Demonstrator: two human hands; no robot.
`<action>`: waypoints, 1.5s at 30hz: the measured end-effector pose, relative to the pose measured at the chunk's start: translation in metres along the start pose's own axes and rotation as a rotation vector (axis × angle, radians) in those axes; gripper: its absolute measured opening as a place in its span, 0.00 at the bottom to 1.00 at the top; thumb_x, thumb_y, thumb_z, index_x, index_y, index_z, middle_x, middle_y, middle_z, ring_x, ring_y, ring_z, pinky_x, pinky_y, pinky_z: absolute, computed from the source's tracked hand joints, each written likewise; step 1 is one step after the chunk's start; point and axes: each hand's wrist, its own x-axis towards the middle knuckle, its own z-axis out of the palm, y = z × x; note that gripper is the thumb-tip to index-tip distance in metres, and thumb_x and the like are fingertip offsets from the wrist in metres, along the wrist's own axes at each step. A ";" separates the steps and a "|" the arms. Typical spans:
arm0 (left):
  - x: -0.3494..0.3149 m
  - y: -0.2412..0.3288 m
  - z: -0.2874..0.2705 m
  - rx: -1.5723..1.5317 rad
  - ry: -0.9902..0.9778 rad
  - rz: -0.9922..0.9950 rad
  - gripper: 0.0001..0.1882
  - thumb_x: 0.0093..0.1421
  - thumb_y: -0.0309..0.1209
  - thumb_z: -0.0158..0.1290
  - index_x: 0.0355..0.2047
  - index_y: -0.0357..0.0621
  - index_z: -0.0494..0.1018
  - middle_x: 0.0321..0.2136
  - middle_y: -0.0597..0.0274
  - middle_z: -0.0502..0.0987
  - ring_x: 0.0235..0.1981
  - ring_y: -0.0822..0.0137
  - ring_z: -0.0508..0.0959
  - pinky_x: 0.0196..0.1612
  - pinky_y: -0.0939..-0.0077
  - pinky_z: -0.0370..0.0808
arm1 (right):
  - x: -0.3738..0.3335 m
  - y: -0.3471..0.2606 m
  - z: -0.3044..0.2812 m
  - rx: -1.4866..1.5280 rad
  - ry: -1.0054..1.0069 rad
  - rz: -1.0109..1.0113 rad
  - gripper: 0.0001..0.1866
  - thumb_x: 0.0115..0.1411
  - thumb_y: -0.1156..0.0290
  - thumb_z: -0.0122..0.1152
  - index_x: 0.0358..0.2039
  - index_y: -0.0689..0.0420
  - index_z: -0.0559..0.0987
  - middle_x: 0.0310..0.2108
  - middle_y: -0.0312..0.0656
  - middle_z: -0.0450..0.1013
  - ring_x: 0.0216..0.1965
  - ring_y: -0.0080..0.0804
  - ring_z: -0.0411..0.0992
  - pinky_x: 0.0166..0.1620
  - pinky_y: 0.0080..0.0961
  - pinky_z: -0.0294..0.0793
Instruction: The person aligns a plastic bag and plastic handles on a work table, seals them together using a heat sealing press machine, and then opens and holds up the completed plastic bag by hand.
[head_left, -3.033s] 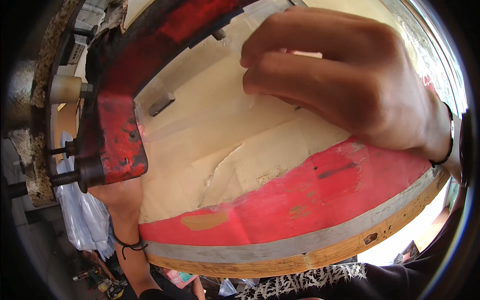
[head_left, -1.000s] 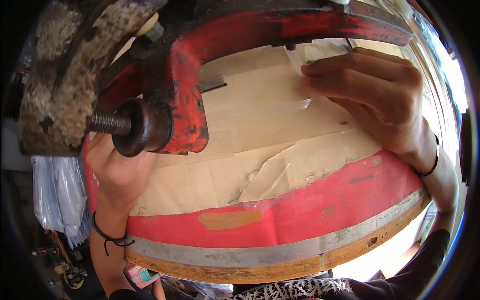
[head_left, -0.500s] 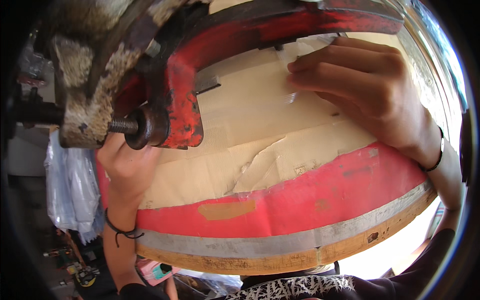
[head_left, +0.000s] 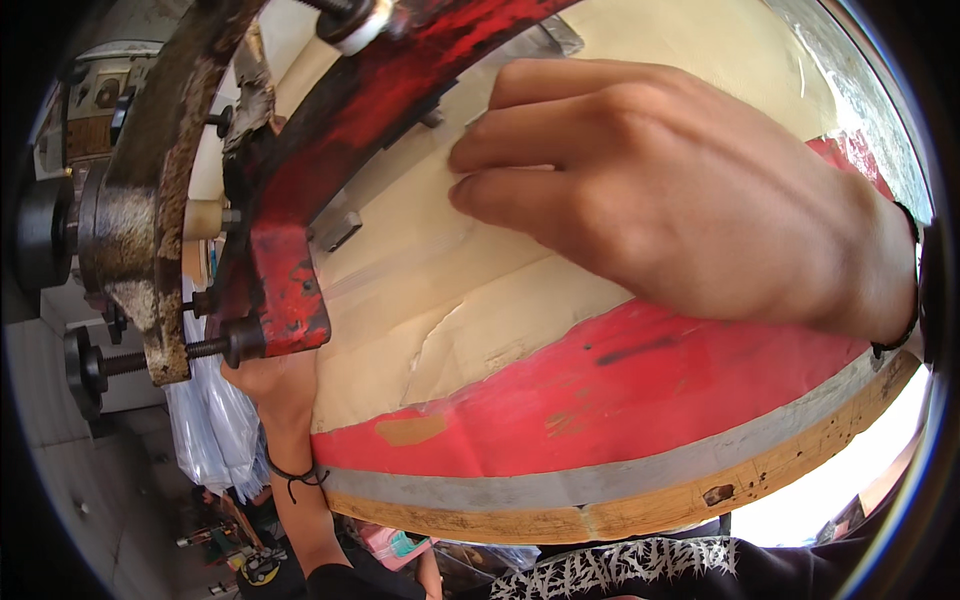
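Note:
My right hand point(head_left: 640, 180) is over the beige sheet point(head_left: 390, 370) on the tabletop, palm down. Its fingers are bent and drawn together, with the thumb side underneath out of sight; anything held there is hidden. Beyond the fingertips runs a red metal arm point(head_left: 370, 120), worn black in places, its squared end point(head_left: 290, 300) hanging over the sheet. My left hand point(head_left: 275, 375) is at the left edge of the table, behind that end, and its fingers are hidden. A small metal block point(head_left: 342, 232) sits beside the red arm.
A worn machine frame point(head_left: 160, 270) with black screw knobs point(head_left: 85, 370) stands at left. Red covering point(head_left: 600, 385), a grey metal strip point(head_left: 480, 490) and a wooden edge point(head_left: 450, 520) form the table's near side. Clear plastic bags point(head_left: 215, 420) hang at left.
My view has shifted, so the machine frame shows more at left. My right hand appears larger and nearer, further left over the sheet. My left hand stays behind the red arm's end.

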 end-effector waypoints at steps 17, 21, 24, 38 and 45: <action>-0.005 -0.004 0.009 -0.321 0.054 -0.187 0.10 0.53 0.12 0.60 0.37 0.28 0.79 0.35 0.52 0.83 0.35 0.67 0.82 0.45 0.71 0.78 | 0.004 -0.005 -0.005 0.052 -0.013 0.055 0.16 0.45 0.73 0.58 0.34 0.70 0.78 0.39 0.50 0.78 0.40 0.43 0.73 0.43 0.32 0.78; -0.007 -0.007 0.009 -0.307 0.101 -0.244 0.10 0.53 0.12 0.60 0.37 0.28 0.79 0.35 0.52 0.82 0.35 0.68 0.82 0.45 0.71 0.78 | 0.002 -0.003 -0.007 0.013 -0.128 0.062 0.17 0.44 0.73 0.59 0.35 0.71 0.78 0.39 0.51 0.78 0.40 0.44 0.74 0.42 0.33 0.78; -0.008 -0.003 0.002 -0.145 0.030 -0.249 0.12 0.53 0.13 0.61 0.39 0.29 0.78 0.35 0.53 0.83 0.35 0.68 0.82 0.44 0.72 0.78 | -0.003 0.000 0.006 -0.071 0.103 -0.032 0.18 0.44 0.74 0.60 0.36 0.70 0.79 0.39 0.51 0.78 0.40 0.44 0.74 0.41 0.33 0.78; -0.002 -0.016 -0.002 -0.033 0.009 0.219 0.15 0.42 0.19 0.67 0.33 0.37 0.80 0.31 0.54 0.80 0.30 0.54 0.81 0.36 0.68 0.76 | 0.010 -0.008 -0.012 -0.070 -0.240 0.101 0.11 0.50 0.75 0.58 0.35 0.64 0.79 0.40 0.45 0.78 0.41 0.42 0.74 0.41 0.34 0.78; -0.008 -0.028 -0.001 -0.044 -0.017 0.235 0.16 0.42 0.18 0.66 0.34 0.39 0.81 0.29 0.56 0.78 0.24 0.57 0.79 0.30 0.68 0.75 | 0.014 -0.005 -0.010 -0.019 -0.166 0.094 0.14 0.46 0.83 0.64 0.36 0.62 0.79 0.41 0.44 0.78 0.39 0.42 0.74 0.40 0.33 0.78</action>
